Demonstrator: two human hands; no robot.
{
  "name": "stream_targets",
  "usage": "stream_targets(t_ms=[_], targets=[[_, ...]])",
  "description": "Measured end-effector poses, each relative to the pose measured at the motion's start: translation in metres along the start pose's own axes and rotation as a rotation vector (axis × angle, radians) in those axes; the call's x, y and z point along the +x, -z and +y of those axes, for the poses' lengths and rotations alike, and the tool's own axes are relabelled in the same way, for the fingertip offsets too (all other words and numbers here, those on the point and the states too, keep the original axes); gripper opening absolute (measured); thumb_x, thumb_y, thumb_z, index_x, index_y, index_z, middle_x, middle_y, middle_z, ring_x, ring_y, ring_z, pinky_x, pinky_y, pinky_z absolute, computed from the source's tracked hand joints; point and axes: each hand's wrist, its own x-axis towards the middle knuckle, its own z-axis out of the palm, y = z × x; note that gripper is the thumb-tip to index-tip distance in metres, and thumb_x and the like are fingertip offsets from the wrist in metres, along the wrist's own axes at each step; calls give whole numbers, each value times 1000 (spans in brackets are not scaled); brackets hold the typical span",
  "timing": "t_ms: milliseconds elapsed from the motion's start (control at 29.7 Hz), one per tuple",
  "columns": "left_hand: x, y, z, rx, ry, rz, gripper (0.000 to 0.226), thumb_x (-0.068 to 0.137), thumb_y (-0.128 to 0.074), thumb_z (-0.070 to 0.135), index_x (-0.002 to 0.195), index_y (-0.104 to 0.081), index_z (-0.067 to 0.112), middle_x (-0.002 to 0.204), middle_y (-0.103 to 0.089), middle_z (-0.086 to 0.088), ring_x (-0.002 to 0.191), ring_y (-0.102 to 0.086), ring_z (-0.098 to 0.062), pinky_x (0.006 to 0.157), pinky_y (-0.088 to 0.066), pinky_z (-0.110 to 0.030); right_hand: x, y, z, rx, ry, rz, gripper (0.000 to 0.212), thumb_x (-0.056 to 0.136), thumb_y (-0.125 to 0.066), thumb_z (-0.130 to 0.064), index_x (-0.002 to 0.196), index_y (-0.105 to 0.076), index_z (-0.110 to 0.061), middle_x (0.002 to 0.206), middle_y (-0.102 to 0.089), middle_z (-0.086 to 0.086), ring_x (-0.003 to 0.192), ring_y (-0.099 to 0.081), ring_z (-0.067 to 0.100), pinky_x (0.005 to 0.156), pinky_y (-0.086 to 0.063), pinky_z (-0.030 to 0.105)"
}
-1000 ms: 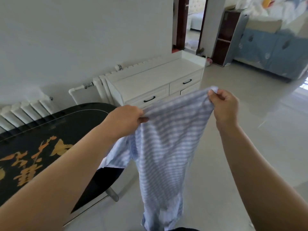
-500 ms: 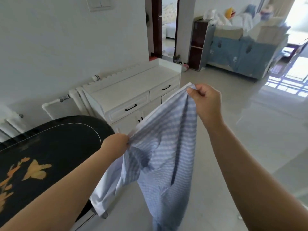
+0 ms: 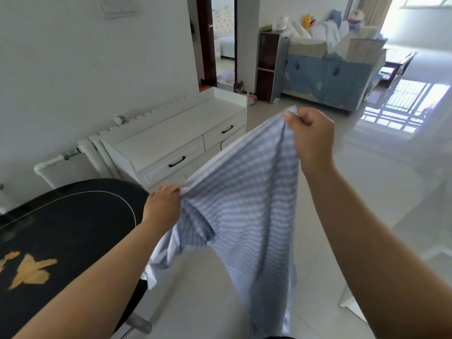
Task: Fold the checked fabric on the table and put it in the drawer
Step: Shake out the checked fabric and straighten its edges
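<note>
We see the checked fabric (image 3: 247,216) hanging in the air beside the black table (image 3: 73,228), its lower end cut off by the frame. Our left hand (image 3: 162,206) and right hand (image 3: 310,138) each pinch its top edge. Behind it, the white drawer chest (image 3: 171,140) is partly hidden.

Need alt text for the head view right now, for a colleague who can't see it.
Both hands hold a blue-and-white checked fabric up in the air by its top edge, left hand low, right hand higher. Behind it stand a black table and a white dresser with closed drawers.
</note>
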Motion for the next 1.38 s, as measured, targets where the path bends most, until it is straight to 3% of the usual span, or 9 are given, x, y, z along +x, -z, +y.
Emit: stream_targets(t_ms=[67,235,404,572,706,1043,1245,1312,1379], targets=[[12,17,-2,-154,-17,54,25,96,-43,15,108,-64,10,104,-67,-9,92,-61,-30,77,-50,-38,6,13,10,-25,-49,71,38,84,-65,-20,84,-55,17,71,-46,6,68,-39,14,62,-35,26],[3,26,0,-494,-102,-34,28,94,-57,30,85,-68,6,77,-65,-10,71,-60,-28,66,-42,-36,15,31,13,-63,-71,133,25,83,-66,-24,75,-65,1,68,-53,1,64,-43,4,57,-38,12],[-11,18,6,-393,-148,-338,41,83,-64,51,69,-54,13,76,-58,-4,73,-55,-23,66,-39,-32,11,28,11,-49,-57,115,9,83,-68,-21,75,-67,-18,62,-56,-13,55,-46,-6,59,-40,8],[-22,12,1,-843,54,-299,25,72,-80,34,77,-72,11,77,-70,-6,76,-65,-21,76,-45,-33,9,31,6,29,-92,108,3,83,-68,-19,82,-70,-18,69,-63,-13,62,-54,-1,67,-48,17],[-27,5,0,-940,104,-342,18,77,-76,37,79,-72,20,65,-70,12,56,-60,5,58,-40,-9,10,30,-1,57,-82,31,3,83,-69,-19,82,-72,-20,70,-65,-13,65,-58,1,66,-51,18],[-10,5,-22,-1000,125,-224,51,60,-84,44,60,-43,14,48,-39,7,46,-33,-8,49,-29,-22,8,34,20,-1,-172,-7,18,83,-69,-21,66,-66,-27,64,-60,-9,60,-53,7,58,-48,20],[-1,20,-28,-951,-97,-379,51,56,-81,58,73,-53,19,60,-42,6,55,-36,-7,54,-27,-19,7,48,31,49,-184,-58,2,88,-65,-15,87,-65,-18,75,-64,-5,62,-58,0,58,-48,15],[-3,23,-32,-970,-91,-500,44,58,-82,54,88,-67,26,71,-54,-2,69,-47,-15,67,-35,-24,7,53,34,92,-204,-94,14,89,-64,-13,103,-63,-14,83,-67,-5,67,-63,-2,60,-49,13],[-6,25,-39,-996,-71,-552,41,64,-80,52,83,-75,16,77,-67,-9,76,-60,-22,81,-43,-29,10,58,37,158,-279,-149,24,89,-64,-10,112,-61,-12,88,-68,-3,73,-65,0,66,-51,15]])
